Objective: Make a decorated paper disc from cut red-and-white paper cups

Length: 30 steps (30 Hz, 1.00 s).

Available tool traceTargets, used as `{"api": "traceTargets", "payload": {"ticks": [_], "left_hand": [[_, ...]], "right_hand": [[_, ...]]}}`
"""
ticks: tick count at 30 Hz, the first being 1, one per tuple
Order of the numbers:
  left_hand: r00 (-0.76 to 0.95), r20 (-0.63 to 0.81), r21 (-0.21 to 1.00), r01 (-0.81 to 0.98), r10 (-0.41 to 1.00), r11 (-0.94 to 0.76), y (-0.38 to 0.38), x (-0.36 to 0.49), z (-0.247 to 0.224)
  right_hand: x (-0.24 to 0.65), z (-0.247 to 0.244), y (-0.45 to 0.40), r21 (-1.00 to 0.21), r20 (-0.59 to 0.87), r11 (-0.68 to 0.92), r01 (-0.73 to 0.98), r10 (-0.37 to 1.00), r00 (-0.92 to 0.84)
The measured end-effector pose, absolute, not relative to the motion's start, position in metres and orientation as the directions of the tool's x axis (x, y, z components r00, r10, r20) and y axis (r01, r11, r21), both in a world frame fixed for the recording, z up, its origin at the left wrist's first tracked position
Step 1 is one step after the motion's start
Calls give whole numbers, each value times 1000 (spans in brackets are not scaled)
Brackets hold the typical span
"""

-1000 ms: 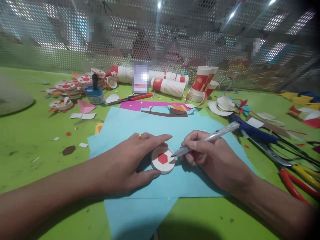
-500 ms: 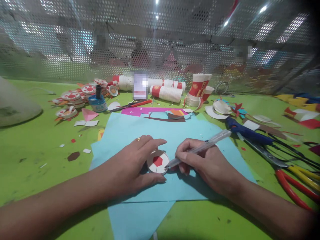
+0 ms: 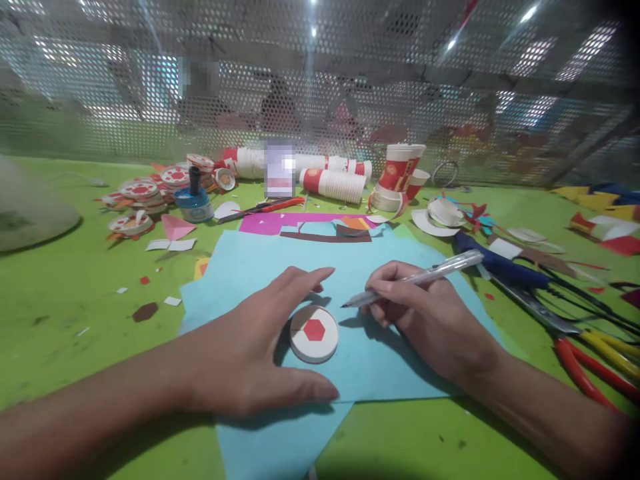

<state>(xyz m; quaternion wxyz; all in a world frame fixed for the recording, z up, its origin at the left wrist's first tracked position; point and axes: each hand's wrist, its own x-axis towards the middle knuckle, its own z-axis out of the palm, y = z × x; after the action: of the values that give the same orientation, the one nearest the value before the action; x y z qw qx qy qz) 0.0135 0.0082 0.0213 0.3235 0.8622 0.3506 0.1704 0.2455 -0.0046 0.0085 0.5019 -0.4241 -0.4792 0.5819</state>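
A round white disc (image 3: 325, 347) with a red hexagon (image 3: 314, 330) in its middle lies on light-blue paper (image 3: 255, 267). One thin line shows left of the hexagon. My left hand (image 3: 265, 343) curves around the disc's left side, thumb below and fingers above, spread wide; whether it touches the rim I cannot tell. In my right hand (image 3: 410, 297) is a clear-barrelled pen (image 3: 435, 272), held in a writing grip. Its dark tip points left, just above and right of the disc, apart from it.
Scissors (image 3: 585, 333) and a blue-handled tool (image 3: 500, 261) lie at right. Behind the paper are a blue glue pot (image 3: 194, 203), stacked paper cups (image 3: 334, 186), and a phone-like panel (image 3: 279, 172). Red-and-white paper crafts (image 3: 143, 190) and scraps lie left. A perforated screen (image 3: 320, 87) stands behind.
My left hand has spread wider around the disc. The disc has turned, its line now pointing left instead of down. The pen tip has left the disc, moving up and right.
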Motion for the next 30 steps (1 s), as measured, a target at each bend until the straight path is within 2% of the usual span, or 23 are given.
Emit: {"api": "traceTargets", "payload": {"ticks": [4,7,12,23,30], "left_hand": [[665,52,613,568,745,-550,10,21,14],[698,96,643,501,710,-579,13,20,12],[805,76,697,379,588,-609,13,11,18],[714,90,721,434,694,-540,11,13,19],[717,97,687,453,690,-568,16,17,15]], "right_hand": [[246,8,-5,-986,-24,-49,-156,988,-154],[246,9,-6,-987,-21,-49,-156,984,-177],[247,9,-10,-991,-19,-53,-120,965,-263],[245,8,-12,-1000,11,13,5,956,-294],[242,12,-14,-995,-2,31,94,941,-338]]}}
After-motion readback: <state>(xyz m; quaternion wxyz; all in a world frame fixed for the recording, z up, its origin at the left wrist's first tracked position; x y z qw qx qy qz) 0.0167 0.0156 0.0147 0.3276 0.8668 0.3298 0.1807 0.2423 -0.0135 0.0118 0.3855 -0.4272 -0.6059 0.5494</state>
